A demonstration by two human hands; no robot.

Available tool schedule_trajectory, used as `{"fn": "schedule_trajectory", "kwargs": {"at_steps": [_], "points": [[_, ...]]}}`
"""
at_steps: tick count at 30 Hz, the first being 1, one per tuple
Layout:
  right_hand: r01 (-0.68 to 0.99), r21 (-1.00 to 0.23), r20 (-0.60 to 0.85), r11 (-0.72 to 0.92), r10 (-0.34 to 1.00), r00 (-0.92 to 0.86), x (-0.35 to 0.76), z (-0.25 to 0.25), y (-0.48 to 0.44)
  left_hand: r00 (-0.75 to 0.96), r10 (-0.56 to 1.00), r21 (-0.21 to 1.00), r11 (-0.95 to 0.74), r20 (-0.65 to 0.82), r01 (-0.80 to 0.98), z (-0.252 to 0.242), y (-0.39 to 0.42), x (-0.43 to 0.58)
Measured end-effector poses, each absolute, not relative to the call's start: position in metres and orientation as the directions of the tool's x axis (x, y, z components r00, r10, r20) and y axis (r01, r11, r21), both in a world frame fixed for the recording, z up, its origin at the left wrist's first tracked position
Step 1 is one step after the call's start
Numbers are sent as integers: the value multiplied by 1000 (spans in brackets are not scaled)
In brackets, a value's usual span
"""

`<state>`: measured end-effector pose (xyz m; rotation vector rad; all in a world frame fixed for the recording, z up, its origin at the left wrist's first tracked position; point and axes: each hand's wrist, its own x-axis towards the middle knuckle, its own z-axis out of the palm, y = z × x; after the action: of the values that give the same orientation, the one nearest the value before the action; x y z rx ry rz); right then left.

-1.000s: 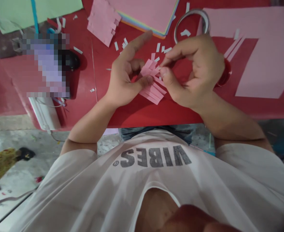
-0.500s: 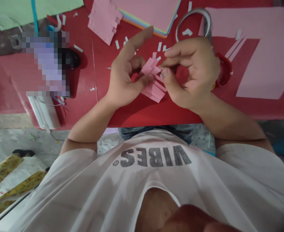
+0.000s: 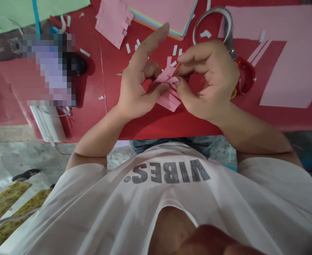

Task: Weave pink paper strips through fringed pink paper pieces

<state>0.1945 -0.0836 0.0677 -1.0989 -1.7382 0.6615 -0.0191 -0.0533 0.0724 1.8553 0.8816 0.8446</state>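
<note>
My left hand (image 3: pixel 138 86) pinches a small piece of pink paper strips (image 3: pixel 169 101) between thumb and bent fingers, its index finger stretched out. The strips cross one another like a weave, with loose ends sticking out. At the right side of the piece, my right hand (image 3: pixel 209 79) pinches the end of one strip between thumb and fingertips. Part of that strip is hidden by the fingers. Both hands hover just above the red table (image 3: pixel 145 129).
Beyond the hands lie a notched pink sheet (image 3: pixel 113 23), a stack of coloured paper (image 3: pixel 163 16), white scraps (image 3: pixel 175 50) and a roll of tape (image 3: pixel 198 26). Red-handled scissors (image 3: pixel 247 76) and cut pink paper (image 3: pixel 291 78) are at right; a black mouse (image 3: pixel 78 63) is at left.
My right hand has shifted slightly left, closer to the woven piece, and a strip near its fingertips is now bent. My left hand keeps its hold.
</note>
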Motion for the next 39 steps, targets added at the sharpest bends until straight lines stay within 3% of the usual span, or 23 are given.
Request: {"fn": "schedule_trajectory", "kwargs": {"at_steps": [6, 15, 21, 29, 39], "points": [[489, -807, 286, 331, 944, -166, 196, 72, -89, 567, 791, 878, -419, 228, 232, 80, -55, -19], [476, -790, 355, 387, 921, -159, 197, 69, -88, 521, 829, 923, -341, 206, 178, 76, -52, -20], [581, -718, 343, 383, 921, -183, 199, 76, -87, 502, 788, 884, -459, 357, 93, 60, -45, -19], [633, -678, 305, 374, 926, -221, 200, 76, -87, 469, 871, 900, -315, 147, 302, 82, -58, -20], [646, -615, 366, 452, 890, -274, 200, 78, -84, 538, 813, 889, -396, 224, 229, 76, -54, -21]]}}
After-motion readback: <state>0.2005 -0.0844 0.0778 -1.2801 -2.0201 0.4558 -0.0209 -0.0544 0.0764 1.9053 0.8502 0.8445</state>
